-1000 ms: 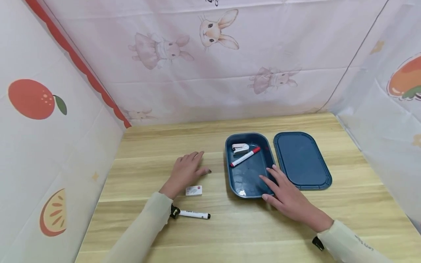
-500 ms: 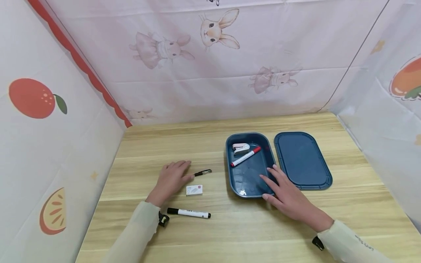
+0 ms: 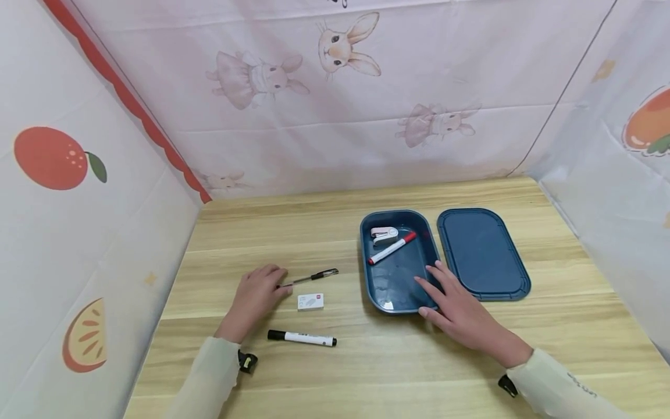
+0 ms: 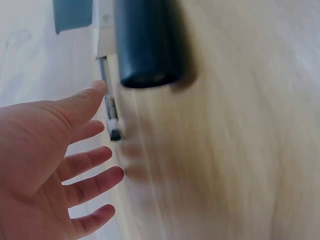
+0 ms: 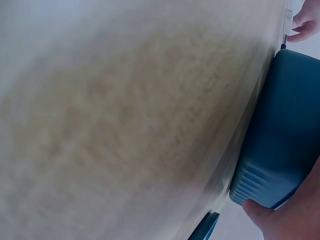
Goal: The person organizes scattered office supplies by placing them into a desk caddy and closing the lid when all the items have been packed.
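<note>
My left hand [image 3: 256, 297] is over the table, fingers loosely spread around the rear end of a black-capped clear pen [image 3: 314, 276]. In the left wrist view its thumb [image 4: 87, 102] overlaps the pen [image 4: 111, 107], which lies on the table. My right hand [image 3: 463, 314] rests on the near right corner of a blue plastic box [image 3: 366, 279], fingers spread over the rim and thumb at the outer wall. Inside this box lie a red-capped marker [image 3: 389, 250] and a small white stapler [image 3: 384, 235].
Beside the pen sits a small white printed carton [image 3: 310, 301]. Nearer me lies a black-capped white marker [image 3: 302, 338]. The blue lid [image 3: 481, 253] lies flat to the right of the box. Printed cloth walls [image 3: 340, 157] surround the table's back and sides.
My left hand has drawn back to the left and nearer me, uncovering the pen and the black marker's cap. The right hand stays at the box.
</note>
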A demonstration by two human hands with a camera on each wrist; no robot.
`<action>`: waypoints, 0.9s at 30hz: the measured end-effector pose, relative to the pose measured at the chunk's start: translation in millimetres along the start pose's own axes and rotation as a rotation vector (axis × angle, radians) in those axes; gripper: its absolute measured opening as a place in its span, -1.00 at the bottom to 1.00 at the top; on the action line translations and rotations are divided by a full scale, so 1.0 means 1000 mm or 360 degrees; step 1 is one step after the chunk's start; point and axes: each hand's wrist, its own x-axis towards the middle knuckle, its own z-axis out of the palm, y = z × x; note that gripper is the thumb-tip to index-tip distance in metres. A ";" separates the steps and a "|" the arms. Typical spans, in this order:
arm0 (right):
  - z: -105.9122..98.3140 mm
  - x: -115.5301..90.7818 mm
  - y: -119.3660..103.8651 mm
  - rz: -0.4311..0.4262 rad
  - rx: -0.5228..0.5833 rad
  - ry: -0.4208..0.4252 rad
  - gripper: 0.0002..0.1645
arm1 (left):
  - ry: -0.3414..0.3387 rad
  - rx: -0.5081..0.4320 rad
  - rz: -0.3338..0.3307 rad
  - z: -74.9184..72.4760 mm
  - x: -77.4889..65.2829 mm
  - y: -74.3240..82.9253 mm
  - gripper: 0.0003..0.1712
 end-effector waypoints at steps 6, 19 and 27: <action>0.002 0.000 0.001 0.0008 -0.0010 -0.0001 -0.25 | -0.0023 0.0012 -0.0016 -0.001 -0.008 -0.009 -0.44; 0.002 0.001 0.003 0.0011 -0.0024 0.0003 -0.25 | 0.0023 -0.0097 -0.0021 0.002 -0.010 -0.011 -0.65; 0.002 0.001 0.003 0.0008 -0.0022 0.0004 -0.25 | 0.0073 -0.0129 0.0019 0.007 -0.003 -0.004 -0.80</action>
